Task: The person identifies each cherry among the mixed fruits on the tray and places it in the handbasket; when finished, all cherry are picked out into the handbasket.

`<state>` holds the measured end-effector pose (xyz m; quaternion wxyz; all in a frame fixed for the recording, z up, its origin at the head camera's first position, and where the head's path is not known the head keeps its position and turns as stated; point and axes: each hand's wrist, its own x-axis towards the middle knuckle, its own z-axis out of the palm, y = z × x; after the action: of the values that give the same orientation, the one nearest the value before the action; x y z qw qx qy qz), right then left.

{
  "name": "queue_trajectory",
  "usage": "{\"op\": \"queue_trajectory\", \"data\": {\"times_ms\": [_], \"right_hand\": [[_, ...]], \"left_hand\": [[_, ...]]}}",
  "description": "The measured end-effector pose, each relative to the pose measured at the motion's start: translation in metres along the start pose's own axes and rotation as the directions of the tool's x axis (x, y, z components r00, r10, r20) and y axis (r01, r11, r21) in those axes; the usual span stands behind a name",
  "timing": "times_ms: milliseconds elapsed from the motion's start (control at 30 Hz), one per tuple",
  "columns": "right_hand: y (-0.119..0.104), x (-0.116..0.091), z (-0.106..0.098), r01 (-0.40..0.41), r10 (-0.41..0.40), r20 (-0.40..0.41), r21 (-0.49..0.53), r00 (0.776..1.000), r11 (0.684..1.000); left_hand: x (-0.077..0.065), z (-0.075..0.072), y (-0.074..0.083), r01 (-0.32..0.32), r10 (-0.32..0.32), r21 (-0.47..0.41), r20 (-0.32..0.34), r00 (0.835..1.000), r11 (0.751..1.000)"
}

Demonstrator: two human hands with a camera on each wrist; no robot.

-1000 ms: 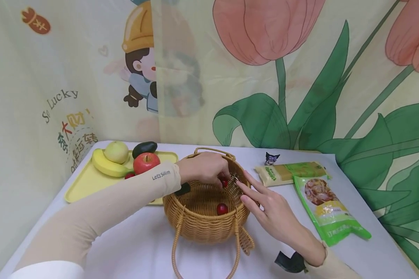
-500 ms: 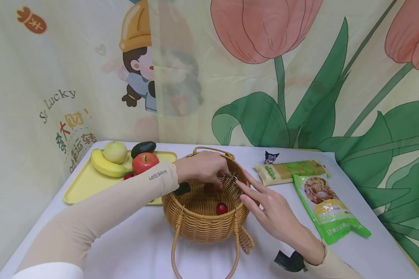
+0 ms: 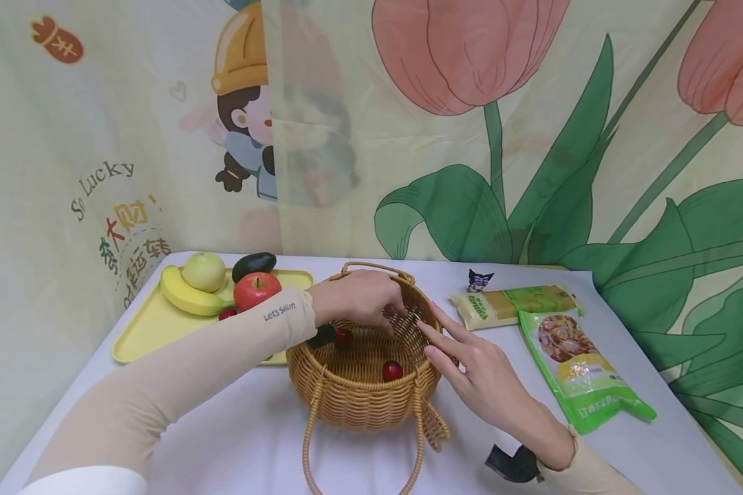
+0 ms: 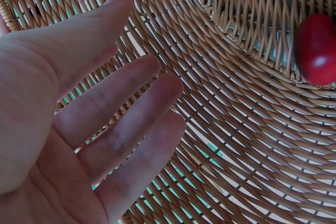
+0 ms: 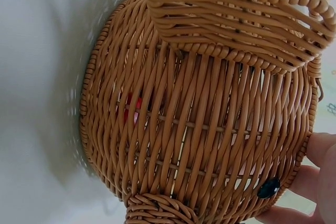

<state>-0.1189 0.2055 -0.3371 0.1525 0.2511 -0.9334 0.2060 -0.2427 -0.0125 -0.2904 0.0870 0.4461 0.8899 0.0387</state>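
A round wicker basket (image 3: 362,399) stands at the middle of the table. My left hand (image 3: 365,299) reaches inside it, and in the left wrist view its fingers (image 4: 131,129) are loosely spread with nothing between them. One small dark red round fruit (image 3: 393,371) lies on the basket's near floor, and another red fruit (image 3: 343,337) sits at its left side, partly behind the dark wrist camera. A red fruit (image 4: 317,50) also shows at the right of the left wrist view. My right hand (image 3: 483,368) rests with straight fingers on the basket's right rim.
A yellow tray (image 3: 142,337) at left bears a banana (image 3: 192,294), a pale round fruit (image 3: 204,271), a red apple (image 3: 257,290), a dark green avocado (image 3: 254,264) and a red fruit. Two food packets (image 3: 585,371) and a small dark figurine (image 3: 479,280) lie at right.
The left fingers have let go of a red fruit at the basket's right inner side. It has rolled left across the basket floor. The right hand has stayed at the rim.
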Motion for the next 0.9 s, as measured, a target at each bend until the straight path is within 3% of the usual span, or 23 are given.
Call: {"op": "queue_trajectory", "data": {"times_ms": [600, 900], "right_hand": [[0.000, -0.001, -0.003, -0.018, 0.018, 0.004, 0.004, 1.000, 1.000], [-0.001, -0.001, -0.002, -0.034, 0.034, 0.027, -0.002, 0.999, 0.999]], "left_hand": [[0.001, -0.002, 0.000, -0.014, 0.014, -0.006, -0.029, 0.999, 1.000], [-0.007, -0.009, 0.003, -0.037, 0.034, -0.018, -0.113, 0.993, 0.999]]}}
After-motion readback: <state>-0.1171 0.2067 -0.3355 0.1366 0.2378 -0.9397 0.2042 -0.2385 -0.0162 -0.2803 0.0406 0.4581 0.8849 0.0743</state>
